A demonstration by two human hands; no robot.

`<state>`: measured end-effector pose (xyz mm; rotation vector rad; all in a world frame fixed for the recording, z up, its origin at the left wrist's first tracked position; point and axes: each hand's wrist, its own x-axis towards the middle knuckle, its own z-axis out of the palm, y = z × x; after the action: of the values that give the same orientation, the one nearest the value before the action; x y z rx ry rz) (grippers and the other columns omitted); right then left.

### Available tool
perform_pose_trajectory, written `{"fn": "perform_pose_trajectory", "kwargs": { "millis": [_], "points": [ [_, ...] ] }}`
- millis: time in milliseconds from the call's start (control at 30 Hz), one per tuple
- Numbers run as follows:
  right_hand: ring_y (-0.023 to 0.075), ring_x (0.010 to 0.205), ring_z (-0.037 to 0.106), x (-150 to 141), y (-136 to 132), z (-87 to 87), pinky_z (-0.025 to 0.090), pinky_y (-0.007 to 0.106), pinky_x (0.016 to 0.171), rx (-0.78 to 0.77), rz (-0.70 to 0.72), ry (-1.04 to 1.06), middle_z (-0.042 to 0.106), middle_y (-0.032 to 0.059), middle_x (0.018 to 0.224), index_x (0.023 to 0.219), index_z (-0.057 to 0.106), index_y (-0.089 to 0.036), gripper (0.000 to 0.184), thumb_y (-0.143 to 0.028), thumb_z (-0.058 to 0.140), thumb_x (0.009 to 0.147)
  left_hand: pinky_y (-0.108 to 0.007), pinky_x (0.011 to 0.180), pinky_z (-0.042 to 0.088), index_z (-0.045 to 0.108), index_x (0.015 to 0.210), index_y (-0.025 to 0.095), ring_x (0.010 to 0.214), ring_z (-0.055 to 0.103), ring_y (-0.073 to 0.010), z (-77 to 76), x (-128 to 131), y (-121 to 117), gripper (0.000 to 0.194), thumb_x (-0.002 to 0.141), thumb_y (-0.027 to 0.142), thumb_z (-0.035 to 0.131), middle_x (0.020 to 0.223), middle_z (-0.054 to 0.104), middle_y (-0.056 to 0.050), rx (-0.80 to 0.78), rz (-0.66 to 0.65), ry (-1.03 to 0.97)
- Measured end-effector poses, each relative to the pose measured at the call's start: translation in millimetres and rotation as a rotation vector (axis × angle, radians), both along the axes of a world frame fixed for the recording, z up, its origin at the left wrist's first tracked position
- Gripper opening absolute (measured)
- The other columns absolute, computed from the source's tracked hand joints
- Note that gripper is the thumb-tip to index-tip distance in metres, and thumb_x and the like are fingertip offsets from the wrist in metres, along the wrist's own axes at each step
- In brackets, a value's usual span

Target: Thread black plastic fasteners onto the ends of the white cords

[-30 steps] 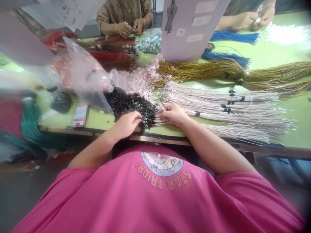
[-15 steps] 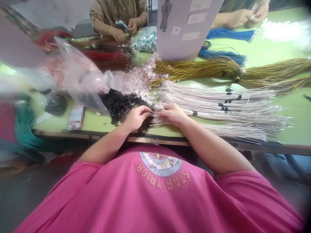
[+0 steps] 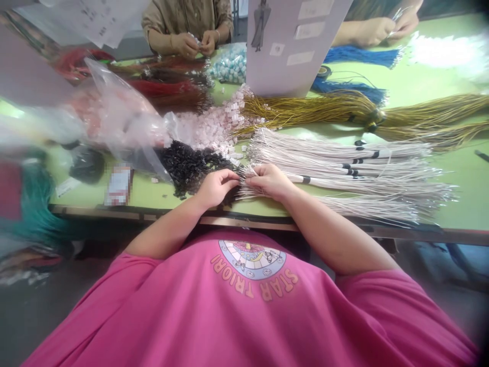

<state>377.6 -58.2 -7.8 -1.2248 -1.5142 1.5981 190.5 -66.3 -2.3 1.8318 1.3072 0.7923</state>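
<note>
My left hand (image 3: 217,188) is at the right edge of a heap of small black plastic connector housings (image 3: 187,165). Its thumb and fingertips are closed in a pinch, and what they hold is too small to make out. Facing it, my right hand (image 3: 272,181) is closed on a white wire at the left ends of the white wire bundles (image 3: 328,158). These bundles lie lengthwise to the right, several of them bound with black tape (image 3: 306,179). The fingertips of both hands almost meet over the metal-tipped wire ends.
Pale pink connector housings (image 3: 214,125) lie behind the black heap, beside a clear plastic bag (image 3: 130,112). Yellow wires (image 3: 324,107) run behind the white ones. A partition (image 3: 286,61) stands at the back; co-workers' hands (image 3: 194,45) work beyond. The table edge (image 3: 153,214) is near my body.
My hands stay almost in place, with only slight finger movement. Across the table, a co-worker's hands have drawn together, and the blue-and-white pieces they held are mostly out of sight.
</note>
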Motion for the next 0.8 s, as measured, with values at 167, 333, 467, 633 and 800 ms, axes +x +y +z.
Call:
{"fn": "perform_pose_trajectory", "kwargs": {
  "millis": [167, 333, 467, 633, 800],
  "points": [
    [0.0070, 0.047, 0.037, -1, 0, 0.3, 0.027, 0.021, 0.046, 0.067, 0.001, -0.053, 0.047, -0.0039, 0.052, 0.061, 0.056, -0.014, 0.015, -0.029, 0.057, 0.063, -0.026, 0.071, 0.048, 0.068, 0.080, 0.017, 0.073, 0.062, -0.0144, -2.0, 4, 0, 0.013, 0.074, 0.027, 0.062, 0.080, 0.069, -0.002, 0.090, -0.014, 0.061],
    [0.0071, 0.048, 0.038, -1, 0, 1.8, 0.028, 0.021, 0.048, 0.083, 0.009, -0.057, 0.048, -0.0038, 0.053, 0.065, 0.058, -0.013, 0.016, -0.028, 0.056, 0.062, -0.026, 0.070, 0.047, 0.069, 0.081, 0.018, 0.072, 0.061, -0.0140, -1.4, 5, 0, 0.014, 0.075, 0.027, 0.061, 0.079, 0.068, -0.002, 0.117, -0.009, 0.069],
    [0.0059, 0.046, 0.035, -1, -1, 2.5, 0.026, 0.021, 0.047, 0.095, 0.022, -0.066, 0.043, -0.0050, 0.050, 0.061, 0.056, -0.013, 0.015, -0.028, 0.055, 0.062, -0.025, 0.072, 0.046, 0.068, 0.081, 0.018, 0.074, 0.060, -0.0135, -4.2, 5, 0, 0.012, 0.077, 0.025, 0.059, 0.080, 0.068, -0.002, 0.252, -0.075, 0.123],
    [0.0060, 0.049, 0.035, -2, -1, 3.5, 0.027, 0.021, 0.049, 0.122, -0.014, -0.077, 0.044, -0.0047, 0.052, 0.062, 0.057, -0.013, 0.018, -0.030, 0.058, 0.063, -0.026, 0.077, 0.046, 0.066, 0.081, 0.018, 0.081, 0.059, -0.0136, -4.0, 2, 4, 0.012, 0.080, 0.024, 0.056, 0.088, 0.065, -0.003, 0.337, -0.136, 0.136],
    [0.0061, 0.048, 0.035, 0, 0, 4.4, 0.027, 0.021, 0.048, 0.047, -0.057, 0.032, 0.043, -0.0050, 0.051, 0.062, 0.057, -0.014, 0.019, -0.033, 0.063, 0.062, -0.029, 0.084, 0.044, 0.063, 0.097, 0.019, 0.093, 0.056, -0.0159, 11.3, -23, 0, 0.019, 0.080, 0.024, 0.056, 0.102, 0.059, -0.005, 0.344, -0.132, 0.342]
  ]
}}
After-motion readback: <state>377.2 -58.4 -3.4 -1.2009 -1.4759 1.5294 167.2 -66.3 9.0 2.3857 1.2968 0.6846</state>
